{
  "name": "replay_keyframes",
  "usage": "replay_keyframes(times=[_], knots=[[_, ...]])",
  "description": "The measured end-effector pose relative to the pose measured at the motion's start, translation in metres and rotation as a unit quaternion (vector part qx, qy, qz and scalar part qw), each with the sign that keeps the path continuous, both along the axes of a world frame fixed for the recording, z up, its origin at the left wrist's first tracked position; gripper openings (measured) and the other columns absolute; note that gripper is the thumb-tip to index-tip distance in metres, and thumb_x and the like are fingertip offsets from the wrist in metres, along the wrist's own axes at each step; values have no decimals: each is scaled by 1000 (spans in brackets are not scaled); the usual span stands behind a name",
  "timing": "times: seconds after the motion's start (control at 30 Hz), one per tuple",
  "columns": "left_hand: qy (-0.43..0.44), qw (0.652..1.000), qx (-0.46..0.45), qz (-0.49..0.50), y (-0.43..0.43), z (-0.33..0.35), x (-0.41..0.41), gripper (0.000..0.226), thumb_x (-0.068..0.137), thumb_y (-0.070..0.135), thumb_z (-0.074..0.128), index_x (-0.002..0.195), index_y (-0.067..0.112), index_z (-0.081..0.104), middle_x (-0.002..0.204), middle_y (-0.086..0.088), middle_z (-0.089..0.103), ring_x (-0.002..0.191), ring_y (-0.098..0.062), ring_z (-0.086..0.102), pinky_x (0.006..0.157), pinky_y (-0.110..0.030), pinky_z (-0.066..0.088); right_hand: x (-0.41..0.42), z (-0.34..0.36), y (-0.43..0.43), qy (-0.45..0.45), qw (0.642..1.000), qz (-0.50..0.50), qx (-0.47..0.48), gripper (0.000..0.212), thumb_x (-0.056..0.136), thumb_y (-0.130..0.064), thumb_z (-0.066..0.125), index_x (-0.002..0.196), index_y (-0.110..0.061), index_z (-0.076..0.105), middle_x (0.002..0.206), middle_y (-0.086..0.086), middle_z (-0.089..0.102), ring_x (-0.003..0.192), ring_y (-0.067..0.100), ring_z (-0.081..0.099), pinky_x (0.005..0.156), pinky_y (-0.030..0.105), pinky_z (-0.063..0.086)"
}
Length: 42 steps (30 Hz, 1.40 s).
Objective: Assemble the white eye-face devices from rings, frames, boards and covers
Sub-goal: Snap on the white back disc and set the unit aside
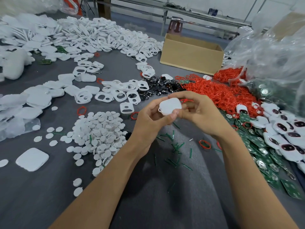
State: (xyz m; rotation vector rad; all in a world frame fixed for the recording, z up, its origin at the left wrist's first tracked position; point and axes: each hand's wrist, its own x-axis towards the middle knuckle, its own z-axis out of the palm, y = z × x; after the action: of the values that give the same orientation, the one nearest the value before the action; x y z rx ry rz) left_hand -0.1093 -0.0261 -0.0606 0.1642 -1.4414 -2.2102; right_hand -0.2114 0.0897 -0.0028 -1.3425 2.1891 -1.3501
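Observation:
Both hands hold one white device (170, 106) above the grey table, its plain back cover facing up. My left hand (149, 119) grips its lower left edge with the thumb beneath it. My right hand (196, 109) pinches its right side, where a bit of red ring (185, 100) shows. White frames (118, 95) lie just beyond, with black glossy eye pieces (158, 89) behind them. A heap of red rings (219, 93) is at the right, green boards (257, 146) lower right, and finished eye-face devices (287, 131) on top of them.
A pile of white round discs (99, 133) lies left of my hands, white covers (33, 158) further left. A cardboard box (189, 58) stands at the back right beside clear plastic bags (272, 52). Green snapped slivers (175, 151) and loose red rings litter the cloth near me.

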Motion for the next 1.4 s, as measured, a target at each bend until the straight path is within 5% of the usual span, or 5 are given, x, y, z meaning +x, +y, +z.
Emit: replay_keyframes(times=[0.47,0.7,1.0,1.17,1.4], knots=[[-4,991,-133,25,-1,0,1,44,76,-3,77,115,14,66,92,6,73,75,-4,66,70,-18,53,1,16,7,145,985,-29,90,39,65,-7,86,98,-9,66,89,4,69,75,23,68,71,29,55],[-17,991,-135,-17,-1,-5,-1,37,80,2,74,112,19,67,104,-2,73,94,-13,68,88,-37,57,-5,12,13,76,992,-19,101,38,60,-6,88,90,-6,64,79,6,68,67,23,67,70,44,57],[-26,978,-193,-72,4,-8,1,26,83,14,73,105,28,71,98,-1,75,89,-8,67,87,-28,55,-17,-4,22,-49,986,47,154,35,65,-8,85,86,0,58,68,4,55,62,16,48,63,36,41],[-30,988,-138,-57,2,-8,-1,20,83,13,73,103,16,70,88,-7,72,86,-15,61,95,-50,52,-15,-8,18,-25,992,39,116,27,70,-12,83,63,-14,56,62,5,49,62,16,40,61,32,32],[-52,989,-138,-14,1,-8,-4,43,83,5,71,125,11,63,109,-6,73,98,-11,67,94,-33,53,-8,2,13,69,995,35,68,42,69,-4,83,98,-7,54,90,0,61,79,18,58,69,36,49]])
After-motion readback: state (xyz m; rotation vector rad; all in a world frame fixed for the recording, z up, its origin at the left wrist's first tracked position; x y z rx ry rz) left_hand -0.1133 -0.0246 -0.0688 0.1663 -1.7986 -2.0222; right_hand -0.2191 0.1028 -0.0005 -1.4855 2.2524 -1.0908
